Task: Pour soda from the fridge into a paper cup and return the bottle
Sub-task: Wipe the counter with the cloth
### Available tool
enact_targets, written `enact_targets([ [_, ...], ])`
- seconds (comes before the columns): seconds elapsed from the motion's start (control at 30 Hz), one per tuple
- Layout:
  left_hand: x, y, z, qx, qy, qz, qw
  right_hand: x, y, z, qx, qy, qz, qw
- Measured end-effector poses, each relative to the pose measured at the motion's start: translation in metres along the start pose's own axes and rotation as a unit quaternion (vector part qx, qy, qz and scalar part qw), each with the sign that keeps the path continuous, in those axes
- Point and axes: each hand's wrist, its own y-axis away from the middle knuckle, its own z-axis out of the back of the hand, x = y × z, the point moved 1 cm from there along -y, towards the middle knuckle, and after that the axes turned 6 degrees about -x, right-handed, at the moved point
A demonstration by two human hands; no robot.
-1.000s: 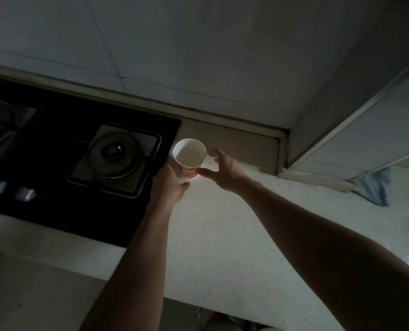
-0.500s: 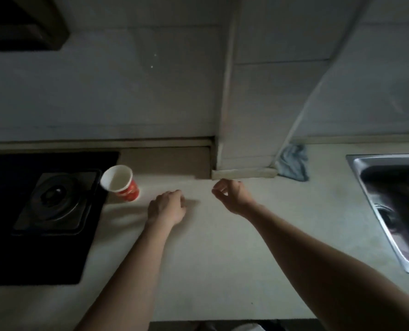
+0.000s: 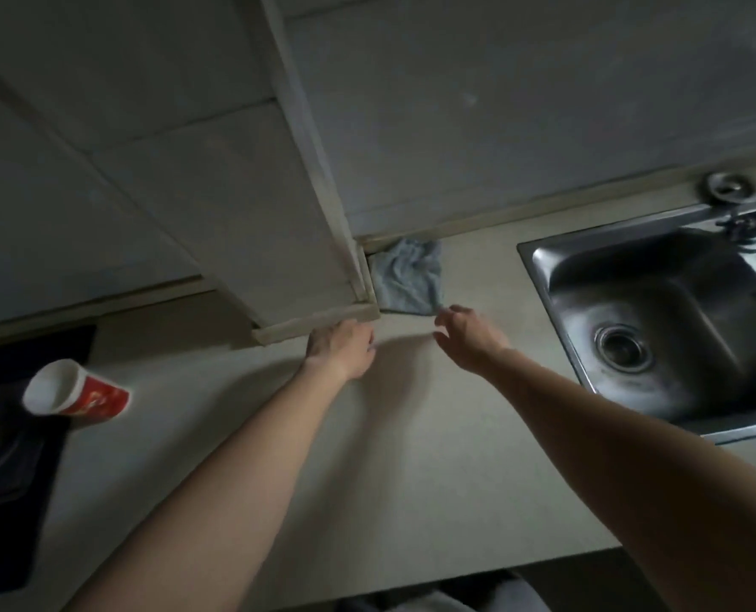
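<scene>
Red-and-white paper cup (image 3: pixel 76 395) stands at the table's left edge beside the stove, well left of my empty, loosely curled left hand (image 3: pixel 340 348); my right hand (image 3: pixel 466 335), open, is farther.

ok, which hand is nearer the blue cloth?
The right hand: its fingertips nearly reach the blue cloth's lower corner. The left hand sits further left, below the wall column's base. Both grips are empty.

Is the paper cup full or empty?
Empty, as far as visible. The paper cup stands on the counter by the stove; its open mouth shows only white interior, no dark soda.
</scene>
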Motion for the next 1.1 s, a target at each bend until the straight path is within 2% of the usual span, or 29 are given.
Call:
enact_targets([
  [0.23,-0.044,-0.044,-0.017,-0.007,0.022,0.000,1.000,-0.022,-0.046,-0.010,0.001,0.065,0.072,0.995],
  [0.5,-0.049,-0.058,-0.030,-0.005,0.118,0.031,0.993,-0.031,-0.067,-0.019,-0.088,0.002,0.055,0.995],
  [0.6,-0.054,-0.052,-0.028,-0.038,0.180,0.033,0.982,-0.013,-0.054,-0.007,-0.105,-0.063,0.078,0.989],
  [0.77,-0.039,-0.029,-0.019,-0.149,0.277,0.037,0.948,0.024,-0.006,0.036,-0.098,-0.248,0.074,0.961],
  [0.87,-0.024,-0.001,-0.007,-0.128,0.401,0.020,0.907,0.046,0.021,0.059,-0.142,-0.277,0.082,0.947],
  [0.93,-0.009,0.024,-0.001,-0.105,0.449,0.002,0.887,0.065,0.040,0.065,-0.161,-0.320,0.033,0.933],
  [1.03,0.030,0.066,0.003,-0.130,0.507,0.013,0.852,0.103,0.074,0.062,-0.153,-0.439,-0.065,0.883],
  [1.1,0.064,0.102,0.005,-0.146,0.544,0.038,0.825,0.137,0.095,0.048,-0.139,-0.481,-0.096,0.860],
])
